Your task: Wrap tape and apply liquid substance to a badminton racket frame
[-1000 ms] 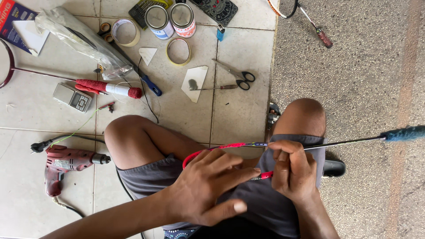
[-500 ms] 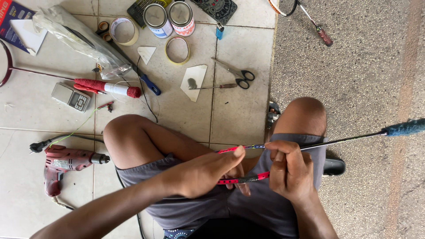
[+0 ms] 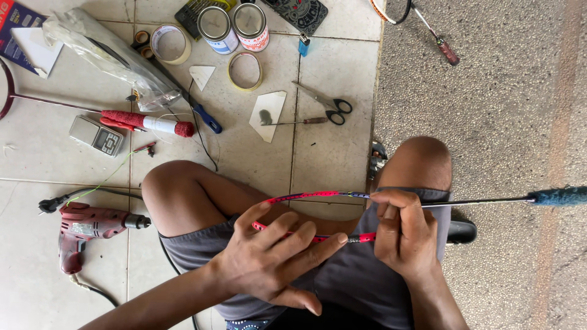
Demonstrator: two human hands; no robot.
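Observation:
A red-and-pink racket frame (image 3: 306, 197) lies across my lap, its dark shaft running right to a blue grip (image 3: 559, 195). My left hand (image 3: 275, 256) rests on the frame's lower edge with the fingers spread over it. My right hand (image 3: 400, 235) pinches the frame near its throat, where the frame meets the shaft. I sit on the floor with both knees raised.
On the tiles lie scissors (image 3: 327, 104), two tins (image 3: 235, 25), tape rolls (image 3: 244, 70), a red drill (image 3: 92, 229), a small scale (image 3: 96, 135), a red-gripped racket (image 3: 143, 122), a plastic bag (image 3: 110, 52). Another racket (image 3: 428, 27) lies on the rough grey floor to the right.
My left hand has slid along the frame's lower edge and its fingers have spread. The racket and my right hand have barely shifted.

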